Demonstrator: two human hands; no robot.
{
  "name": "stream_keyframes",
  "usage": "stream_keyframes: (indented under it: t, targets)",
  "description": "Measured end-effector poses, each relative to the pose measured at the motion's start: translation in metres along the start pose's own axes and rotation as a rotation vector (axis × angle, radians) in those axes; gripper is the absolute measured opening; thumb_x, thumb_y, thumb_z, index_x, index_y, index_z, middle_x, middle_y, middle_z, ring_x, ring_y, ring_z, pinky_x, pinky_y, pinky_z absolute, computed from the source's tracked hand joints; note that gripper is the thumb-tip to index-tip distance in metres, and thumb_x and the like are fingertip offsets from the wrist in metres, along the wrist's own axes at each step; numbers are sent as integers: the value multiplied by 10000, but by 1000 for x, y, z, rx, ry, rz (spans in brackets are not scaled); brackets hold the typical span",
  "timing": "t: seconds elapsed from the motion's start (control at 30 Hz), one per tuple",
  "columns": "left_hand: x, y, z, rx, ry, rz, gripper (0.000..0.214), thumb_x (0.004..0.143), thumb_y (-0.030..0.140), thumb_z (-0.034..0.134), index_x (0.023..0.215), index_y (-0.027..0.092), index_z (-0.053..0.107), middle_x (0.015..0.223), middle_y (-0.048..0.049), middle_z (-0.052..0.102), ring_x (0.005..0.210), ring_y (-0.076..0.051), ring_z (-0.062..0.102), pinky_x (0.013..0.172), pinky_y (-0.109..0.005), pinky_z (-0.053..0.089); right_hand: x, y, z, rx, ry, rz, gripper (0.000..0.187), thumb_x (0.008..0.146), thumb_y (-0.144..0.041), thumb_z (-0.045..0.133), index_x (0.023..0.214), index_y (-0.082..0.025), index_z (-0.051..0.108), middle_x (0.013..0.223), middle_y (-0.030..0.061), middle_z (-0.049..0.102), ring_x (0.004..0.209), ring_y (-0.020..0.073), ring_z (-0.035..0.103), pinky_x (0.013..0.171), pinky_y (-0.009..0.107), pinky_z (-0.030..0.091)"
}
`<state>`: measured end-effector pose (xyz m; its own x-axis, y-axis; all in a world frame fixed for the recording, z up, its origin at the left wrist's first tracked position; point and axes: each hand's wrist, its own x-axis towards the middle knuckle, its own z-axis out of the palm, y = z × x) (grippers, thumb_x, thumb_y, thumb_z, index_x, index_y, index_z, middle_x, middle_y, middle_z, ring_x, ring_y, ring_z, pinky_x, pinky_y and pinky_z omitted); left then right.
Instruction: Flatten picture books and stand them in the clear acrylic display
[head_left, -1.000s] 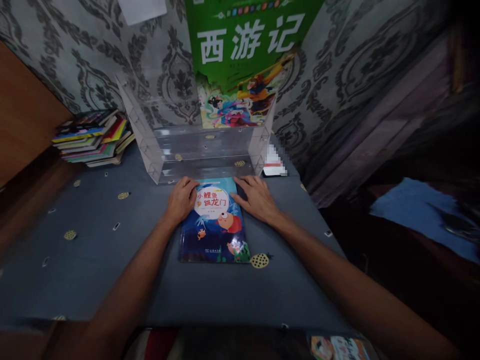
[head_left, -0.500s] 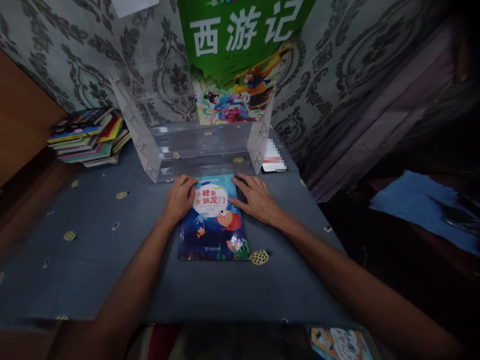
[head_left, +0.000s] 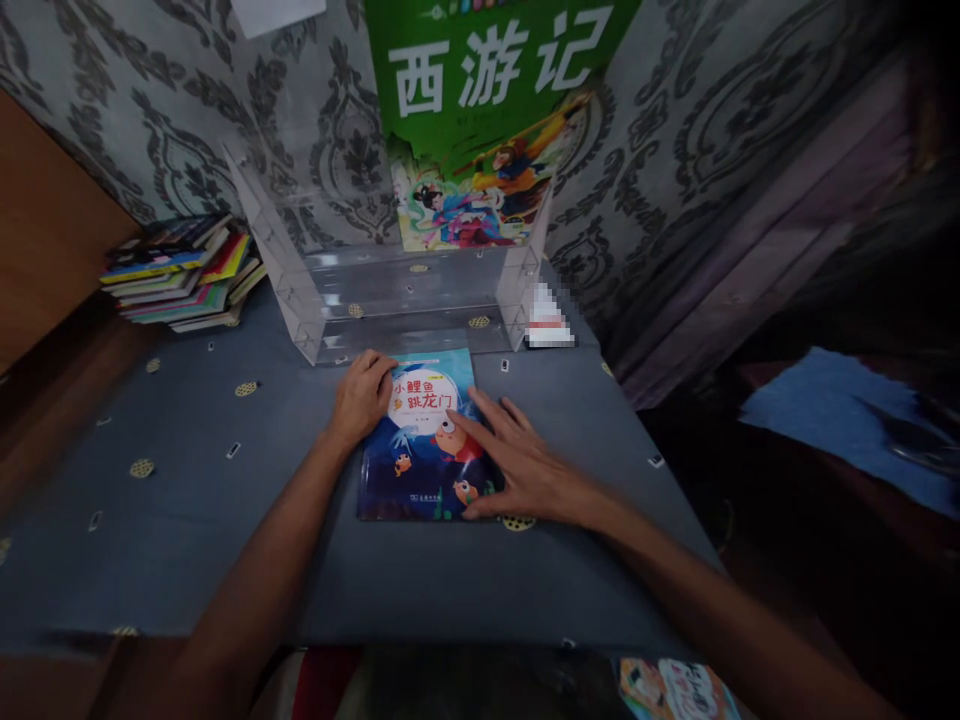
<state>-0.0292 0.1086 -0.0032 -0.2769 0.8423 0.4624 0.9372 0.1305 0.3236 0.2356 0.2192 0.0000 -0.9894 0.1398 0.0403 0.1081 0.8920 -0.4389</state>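
Note:
A blue picture book (head_left: 420, 470) with cartoon fish and a white title circle lies flat on the table, cover up. My left hand (head_left: 361, 395) rests at its upper left edge, with bent fingers held close together against the edge; the thumb is mostly hidden. Over the right side of the cover, my right hand (head_left: 517, 455) is open with fingers spread. Its index fingertip is near the title circle and its thumb near the lower right corner. Just beyond the book stands a clear plastic rack (head_left: 405, 335) with stepped shelves.
A tall green book (head_left: 480, 130) stands upright at the rack's back. On the left is a stack of books (head_left: 184, 275). A pixelated white item (head_left: 550, 320) sits right of the rack. Blue cloth (head_left: 840, 430) lies off the table's right side. Another colourful book (head_left: 675, 688) shows below the front edge.
My right hand has moved down the book's right side, from the upper corner toward the lower one, with its fingers spreading. My left hand and the book stay nearly in place.

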Motion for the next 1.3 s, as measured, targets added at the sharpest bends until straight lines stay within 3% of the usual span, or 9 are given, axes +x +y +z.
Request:
stream_keyframes:
  t: [0.2,0.63,1.0,1.3]
  targets:
    - [1,-1,-1,4,-19,-8,260,955,153,444,1052,191,682,987,-76,624,977,-220,594,908,-359,499,-8,-4,-1,40,-67,-38,1246,704,-797,697,1639,-262,69,1710,146,-78,1563,406,-12,1241,623,60]
    - [0,2,-2,-5,-13,-13,261,959,166,440,1049,195,683,985,-74,628,974,-219,590,903,-358,496,-11,-7,-2,36,-44,-15,1199,696,-776,720,1629,-255,177,1708,161,63,1565,391,52,1239,620,126]
    - [1,1,-3,4,-20,10,261,945,145,445,1054,167,681,1002,-90,633,980,-222,600,920,-360,502,-14,5,-10,141,-119,1,1140,721,-729,741,1623,-306,186,1717,130,12,1566,385,56,1238,596,166]
    - [0,4,-3,-10,-15,-11,260,943,144,441,1053,182,673,1001,-85,631,983,-224,599,922,-370,503,-15,4,-5,125,-70,1,1161,696,-669,802,1619,-337,183,1719,107,22,1563,389,82,1232,606,198]
